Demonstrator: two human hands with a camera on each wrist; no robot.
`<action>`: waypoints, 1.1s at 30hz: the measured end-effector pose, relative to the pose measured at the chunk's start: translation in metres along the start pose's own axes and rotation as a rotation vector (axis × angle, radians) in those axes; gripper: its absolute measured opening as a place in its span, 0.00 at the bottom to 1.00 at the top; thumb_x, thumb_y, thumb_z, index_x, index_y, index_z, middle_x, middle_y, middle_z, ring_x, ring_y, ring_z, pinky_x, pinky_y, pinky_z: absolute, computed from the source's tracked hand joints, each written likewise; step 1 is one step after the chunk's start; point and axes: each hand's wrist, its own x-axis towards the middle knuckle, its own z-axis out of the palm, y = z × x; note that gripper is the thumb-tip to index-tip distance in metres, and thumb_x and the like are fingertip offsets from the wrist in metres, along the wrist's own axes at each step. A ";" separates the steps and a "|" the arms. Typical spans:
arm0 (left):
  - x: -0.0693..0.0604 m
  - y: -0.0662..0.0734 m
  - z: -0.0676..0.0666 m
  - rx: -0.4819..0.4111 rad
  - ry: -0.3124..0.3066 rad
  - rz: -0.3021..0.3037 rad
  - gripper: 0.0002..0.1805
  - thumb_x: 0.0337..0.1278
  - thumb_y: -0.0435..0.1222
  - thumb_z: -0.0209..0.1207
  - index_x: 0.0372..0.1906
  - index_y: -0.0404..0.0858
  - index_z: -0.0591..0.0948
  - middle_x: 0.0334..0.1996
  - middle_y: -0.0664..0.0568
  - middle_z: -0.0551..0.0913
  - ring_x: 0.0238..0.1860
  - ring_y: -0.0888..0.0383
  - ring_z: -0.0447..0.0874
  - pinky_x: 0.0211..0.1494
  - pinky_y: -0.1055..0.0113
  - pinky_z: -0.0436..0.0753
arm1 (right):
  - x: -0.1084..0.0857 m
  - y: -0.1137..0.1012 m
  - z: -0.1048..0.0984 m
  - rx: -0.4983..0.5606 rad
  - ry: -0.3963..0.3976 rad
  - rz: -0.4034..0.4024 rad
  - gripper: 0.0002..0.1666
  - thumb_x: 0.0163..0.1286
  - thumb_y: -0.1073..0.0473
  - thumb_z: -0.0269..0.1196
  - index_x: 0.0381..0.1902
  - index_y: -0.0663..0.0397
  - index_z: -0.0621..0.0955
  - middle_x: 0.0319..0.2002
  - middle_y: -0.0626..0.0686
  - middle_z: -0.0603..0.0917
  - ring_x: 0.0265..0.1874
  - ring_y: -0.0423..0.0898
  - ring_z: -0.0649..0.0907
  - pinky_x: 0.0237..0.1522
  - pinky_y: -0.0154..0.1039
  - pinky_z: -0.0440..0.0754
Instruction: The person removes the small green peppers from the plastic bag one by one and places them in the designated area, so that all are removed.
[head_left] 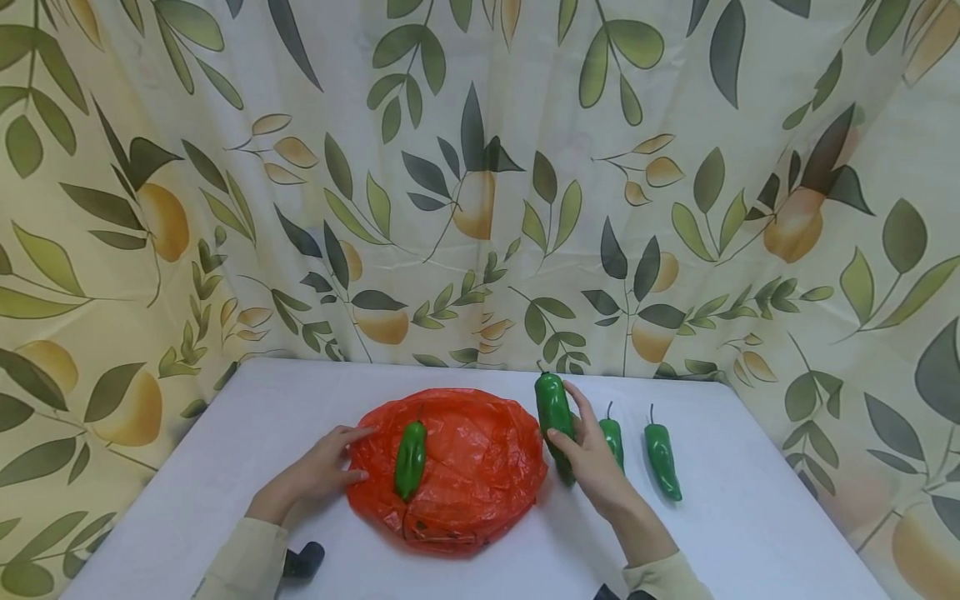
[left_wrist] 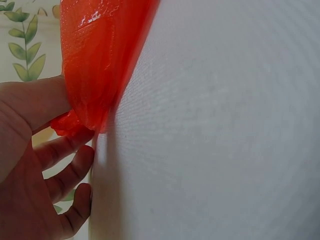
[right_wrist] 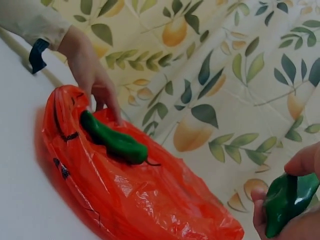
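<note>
A round, crinkled red plastic bag (head_left: 480, 450) lies on the white table, with a green chili pepper (head_left: 410, 460) on its left part. At the bag's left edge my left hand (head_left: 318, 467) holds the plastic; in the left wrist view, a fold of the bag (left_wrist: 95, 65) sits between thumb and index finger. My right hand (head_left: 600, 467) grips a second, larger green pepper (head_left: 553, 404) just beyond the bag's right edge, stem pointing away from me. The right wrist view shows this held pepper (right_wrist: 287, 202) at its lower right, partly hidden by fingers.
Two more green peppers lie on the right: one (head_left: 612, 437) partly behind my right hand, another (head_left: 663, 460) farther right. A curtain (head_left: 480, 183) with leaves and fruit hangs along the table's far edge. Dark straps (head_left: 303, 560) show near both wrists.
</note>
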 end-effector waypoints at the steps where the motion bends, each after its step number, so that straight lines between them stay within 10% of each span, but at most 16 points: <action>1: 0.000 0.000 0.000 0.000 0.000 0.000 0.39 0.53 0.40 0.73 0.72 0.48 0.72 0.62 0.44 0.74 0.64 0.42 0.74 0.62 0.41 0.82 | 0.000 0.000 0.000 0.007 0.002 -0.001 0.48 0.78 0.63 0.52 0.81 0.25 0.40 0.80 0.67 0.51 0.76 0.70 0.59 0.70 0.72 0.63; 12: 0.000 -0.001 0.000 -0.007 -0.001 -0.004 0.39 0.54 0.40 0.72 0.72 0.49 0.72 0.63 0.44 0.74 0.65 0.42 0.74 0.62 0.41 0.82 | 0.002 -0.001 -0.006 0.051 0.026 -0.031 0.44 0.78 0.59 0.57 0.82 0.44 0.47 0.77 0.61 0.61 0.67 0.61 0.75 0.73 0.67 0.64; 33: 0.000 -0.002 -0.001 -0.024 -0.014 -0.007 0.39 0.54 0.40 0.72 0.72 0.49 0.72 0.62 0.45 0.74 0.64 0.43 0.74 0.62 0.40 0.81 | 0.002 -0.004 -0.020 0.037 -0.021 -0.049 0.52 0.80 0.64 0.47 0.76 0.07 0.33 0.78 0.62 0.60 0.75 0.64 0.64 0.72 0.65 0.67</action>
